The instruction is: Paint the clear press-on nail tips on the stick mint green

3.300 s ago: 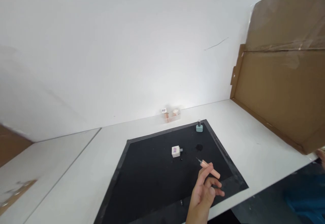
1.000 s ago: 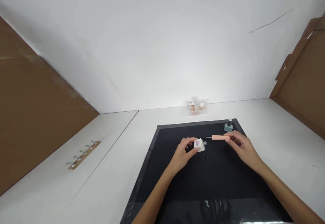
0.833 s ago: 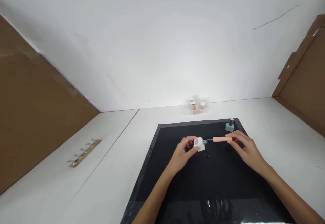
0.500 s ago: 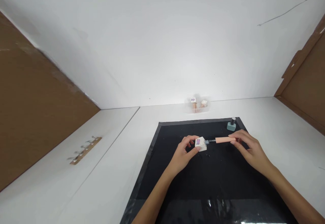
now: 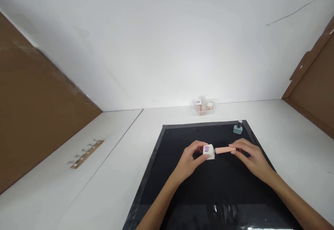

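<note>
Above the black mat (image 5: 188, 185), my left hand (image 5: 188, 160) grips a white square nail polish bottle (image 5: 209, 152) with a purple flower print, its neck pointing right. Between the thumb and fingers of my right hand (image 5: 250, 155) is the far end of a long peach nail polish cap (image 5: 224, 150). That cap lies in line with the bottle and its left end meets the neck, the brush no longer showing. Whether it is screwed on, I cannot tell. A teal nail polish bottle (image 5: 237, 129) with a grey cap stands upright beyond my right hand.
At the back, a clear plastic tray (image 5: 193, 112) holds two more white bottles with peach caps. A wooden strip with several hooks (image 5: 87, 154) lies on the white table to the left. Brown boards flank both sides, and a white wall closes the back.
My right hand has moved left, bringing the peach cap to the bottle's neck, so the brush is now inside. The bottle has shifted slightly right and toward me.
</note>
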`<state>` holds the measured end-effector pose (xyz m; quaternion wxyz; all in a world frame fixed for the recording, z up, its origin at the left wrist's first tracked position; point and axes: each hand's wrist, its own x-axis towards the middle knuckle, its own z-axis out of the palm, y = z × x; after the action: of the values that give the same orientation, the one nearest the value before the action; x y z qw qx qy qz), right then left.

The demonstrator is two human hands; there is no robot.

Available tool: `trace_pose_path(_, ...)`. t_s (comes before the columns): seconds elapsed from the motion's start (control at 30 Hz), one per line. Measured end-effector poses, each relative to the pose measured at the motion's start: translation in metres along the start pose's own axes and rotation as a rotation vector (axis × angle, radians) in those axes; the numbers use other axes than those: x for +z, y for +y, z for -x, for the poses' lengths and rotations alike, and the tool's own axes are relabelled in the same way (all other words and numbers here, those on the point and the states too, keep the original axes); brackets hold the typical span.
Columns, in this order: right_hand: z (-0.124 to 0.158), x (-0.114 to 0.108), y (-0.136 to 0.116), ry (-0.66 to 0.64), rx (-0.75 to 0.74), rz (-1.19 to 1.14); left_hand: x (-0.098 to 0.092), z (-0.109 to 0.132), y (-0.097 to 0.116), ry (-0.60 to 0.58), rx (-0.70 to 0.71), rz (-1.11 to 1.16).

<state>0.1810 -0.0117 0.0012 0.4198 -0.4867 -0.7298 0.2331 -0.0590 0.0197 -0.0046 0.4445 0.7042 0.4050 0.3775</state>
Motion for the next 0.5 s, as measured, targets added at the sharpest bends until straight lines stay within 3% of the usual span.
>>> trace_pose_path(0.27,-0.0038,0.0025,-0.0052,-0.062,0.101,0.008,-0.0017,0.0023,0.0002,-0.022,0.037,-0.005)
trace_pose_path(0.5,-0.0035,0.0020,-0.0022,-0.105,0.194,-0.022,0.0037,0.0016,-0.0036,0.026,0.038,0.057)
